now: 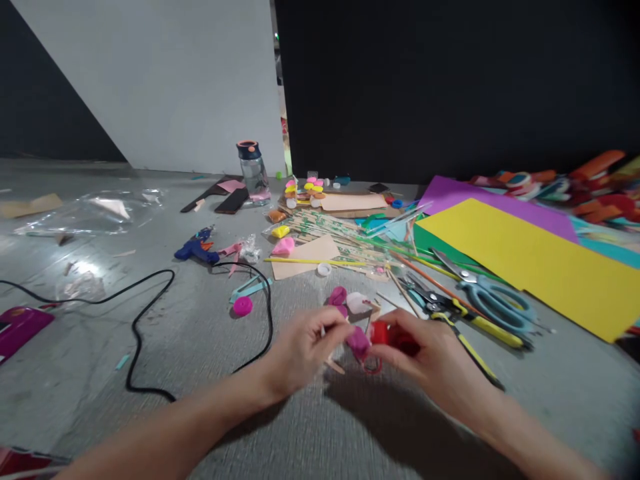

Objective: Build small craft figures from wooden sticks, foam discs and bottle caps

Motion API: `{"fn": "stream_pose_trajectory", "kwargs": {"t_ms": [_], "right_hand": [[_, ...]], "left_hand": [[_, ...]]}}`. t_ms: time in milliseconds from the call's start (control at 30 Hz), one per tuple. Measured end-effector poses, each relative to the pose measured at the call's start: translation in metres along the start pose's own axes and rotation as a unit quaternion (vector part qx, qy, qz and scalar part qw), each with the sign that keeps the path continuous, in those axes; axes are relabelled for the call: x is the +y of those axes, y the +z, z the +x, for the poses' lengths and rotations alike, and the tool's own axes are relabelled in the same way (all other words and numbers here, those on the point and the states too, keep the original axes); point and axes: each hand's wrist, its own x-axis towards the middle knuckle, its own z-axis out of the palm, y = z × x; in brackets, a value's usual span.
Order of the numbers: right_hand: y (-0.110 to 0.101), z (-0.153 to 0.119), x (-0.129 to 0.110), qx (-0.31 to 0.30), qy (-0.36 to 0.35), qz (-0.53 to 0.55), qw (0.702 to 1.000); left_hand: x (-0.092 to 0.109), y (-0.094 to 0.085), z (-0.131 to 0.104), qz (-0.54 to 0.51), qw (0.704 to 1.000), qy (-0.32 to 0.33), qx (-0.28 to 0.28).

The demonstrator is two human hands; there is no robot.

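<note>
Both hands meet low over the grey floor, near the middle of the view. My left hand point(307, 347) is pinched closed at the edge of a soft-looking magenta piece point(358, 341); its fingers partly hide the grip. My right hand point(425, 347) is closed around a red bottle cap point(379, 332), which sits against the magenta piece. Below them a thin red loop point(373, 365) hangs, and a small wooden stick end point(335, 365) shows under the left fingers. Just beyond lie another magenta piece point(337, 295) and a white piece point(357, 303).
A blue glue gun point(196, 249) with a black cord point(145, 313) lies left, a magenta cap point(243, 306) nearby. Scissors point(500, 303) and yellow-handled pliers point(470, 320) lie right, beside yellow sheets point(530, 260). Wooden sticks point(325, 227) and a water bottle point(253, 175) are behind.
</note>
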Motion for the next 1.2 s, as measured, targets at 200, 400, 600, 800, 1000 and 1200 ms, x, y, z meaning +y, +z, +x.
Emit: {"fn": "stream_pose_trajectory", "kwargs": {"t_ms": [200,400,600,800,1000,1200], "right_hand": [[-0.008,0.008,0.011,0.077,0.012,-0.041,0.996],[-0.007,0.01,0.012,0.069,0.006,-0.047,0.996],[-0.009,0.01,0.014,0.066,0.009,-0.048,0.997],[-0.013,0.012,0.011,0.035,0.013,-0.09,0.995],[-0.024,0.007,0.006,0.01,0.026,-0.248,0.968],[-0.022,0.002,-0.001,-0.037,-0.004,-0.321,0.946]], "left_hand": [[-0.043,-0.012,0.02,0.197,0.975,0.072,0.078],[-0.043,-0.01,0.027,0.223,0.963,0.146,-0.041],[-0.04,-0.005,0.027,0.196,0.968,0.146,-0.055],[-0.038,-0.002,0.025,0.183,0.974,0.121,-0.047],[-0.025,-0.01,0.019,0.12,0.988,0.098,0.015],[-0.021,0.004,0.016,0.097,0.995,-0.019,0.019]]}}
